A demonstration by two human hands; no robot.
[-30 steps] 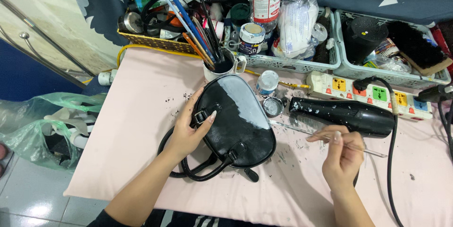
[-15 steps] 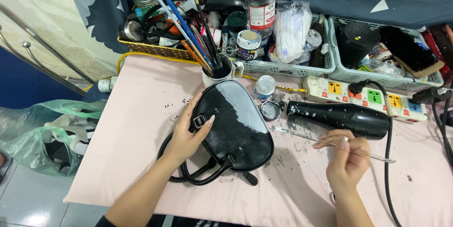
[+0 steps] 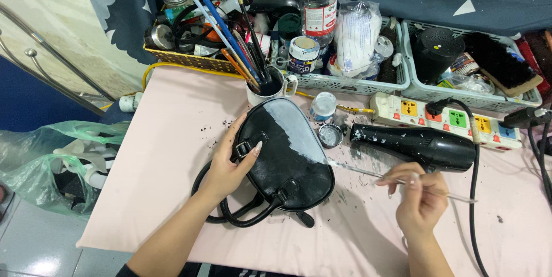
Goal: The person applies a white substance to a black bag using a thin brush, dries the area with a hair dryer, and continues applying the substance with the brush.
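Observation:
A glossy black handbag (image 3: 284, 153) lies flat on the pink table (image 3: 167, 133), its handles toward me. My left hand (image 3: 227, 165) rests on the bag's left side by a metal buckle, holding it down. My right hand (image 3: 418, 196) pinches a thin paintbrush (image 3: 368, 172) whose tip reaches the bag's right edge. Part of the bag's upper right face looks pale and shiny.
A black hair dryer (image 3: 417, 144) lies right of the bag, its cord running down the table. Behind stand a white power strip (image 3: 445, 119), a mug of brushes (image 3: 267, 84), small open paint jars (image 3: 324, 106), a bottle (image 3: 318, 4) and baskets (image 3: 471, 96) of supplies. A plastic bag (image 3: 52, 162) sits on the floor left.
My right hand has carried the brush leftward until its tip meets the bag's right edge. The left hand stays on the bag.

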